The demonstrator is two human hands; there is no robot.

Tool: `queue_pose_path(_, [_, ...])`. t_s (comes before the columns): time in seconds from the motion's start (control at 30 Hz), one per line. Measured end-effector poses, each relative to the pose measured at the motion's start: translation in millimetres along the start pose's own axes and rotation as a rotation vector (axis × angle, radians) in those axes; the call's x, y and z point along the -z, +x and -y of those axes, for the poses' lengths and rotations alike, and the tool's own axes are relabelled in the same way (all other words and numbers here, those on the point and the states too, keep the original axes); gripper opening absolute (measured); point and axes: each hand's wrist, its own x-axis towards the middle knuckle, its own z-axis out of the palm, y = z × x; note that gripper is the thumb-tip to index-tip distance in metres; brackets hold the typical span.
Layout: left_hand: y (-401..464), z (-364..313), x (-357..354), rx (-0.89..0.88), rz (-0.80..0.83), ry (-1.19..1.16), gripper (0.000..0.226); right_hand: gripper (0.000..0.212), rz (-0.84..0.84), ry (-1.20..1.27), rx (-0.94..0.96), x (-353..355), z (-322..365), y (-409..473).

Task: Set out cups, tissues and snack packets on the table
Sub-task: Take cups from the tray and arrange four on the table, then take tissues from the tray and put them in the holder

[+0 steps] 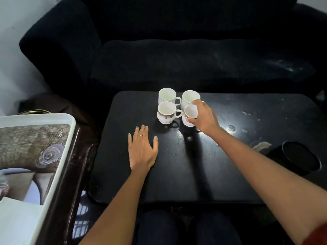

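Four white glazed ceramic cups stand in a tight square at the far middle of the glossy black worktop (230, 156), whose scuffed surface shows pale chips and scratches toward its right side. The two far ones, the plain left mug (167, 96) and the plain right mug (190, 99), are smooth straight cylinders with loop handles; the near-left footed cup (166, 113) has a ribbed, bulging base and a brownish patterned band below its rim. The near-right footed cup (189, 115) looks to be of the same shape and is grasped by the right hand (205, 117), thumb on its lower wall and fingers curled over its rim. The left hand (142, 149) lies flat and released on the worktop just in front of the cups, fingers straight, a thin ring on one finger. A white plastic tray (58, 165) with a printed woven-texture liner sits at left; any lettering on it is too small to read. A round black matte container (300, 157) lies at the right edge
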Motion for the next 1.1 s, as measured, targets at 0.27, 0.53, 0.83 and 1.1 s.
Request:
queue_pose_path(0.27, [-8.4,-11.1,3.1,-0.019,-0.003,-0.024,0.057,0.07,-0.146,-0.129,0.051,6.6,-9.2,-24.8])
queue_pose_path(0.53, [-6.9,-6.2,12.1,-0.1,-0.01,0.072,0.05,0.08,-0.032,-0.301,0.145,5.5,-13.6,-75.8])
queue_pose_path(0.83, [-55.9,-9.8,58.4,-0.309,0.049,0.327,0.058,0.072,-0.02,-0.369,0.234,38.1,-5.1,-127.7])
queue_pose_path(1.1, [-91.7,28.4,156.5,-0.156,-0.032,0.222,0.064,0.067,0.036,-0.293,0.319,34.8,42.0,-168.5])
